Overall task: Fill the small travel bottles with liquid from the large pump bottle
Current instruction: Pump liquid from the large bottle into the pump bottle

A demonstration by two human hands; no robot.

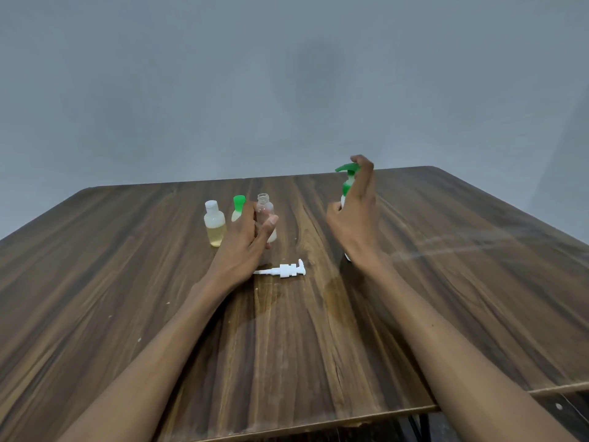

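The large pump bottle (347, 183), with a green pump head, stands at the back right of the table, mostly hidden behind my right hand (353, 218). That hand wraps around it, the index finger curled over the pump head and the thumb on the bottle's left side. A clear uncapped travel bottle (264, 207) stands left of centre. My left hand (245, 240) holds it, thumb across its front and fingers on its left. To its left are a green-capped small bottle (238, 207) and a white-capped small bottle (214, 226) holding yellowish liquid.
A loose white pump dispenser (287, 270) lies on its side on the wooden table (127, 282), just in front of the clear bottle. A faint wet patch shows on the wood near it. A plain grey wall stands behind the table.
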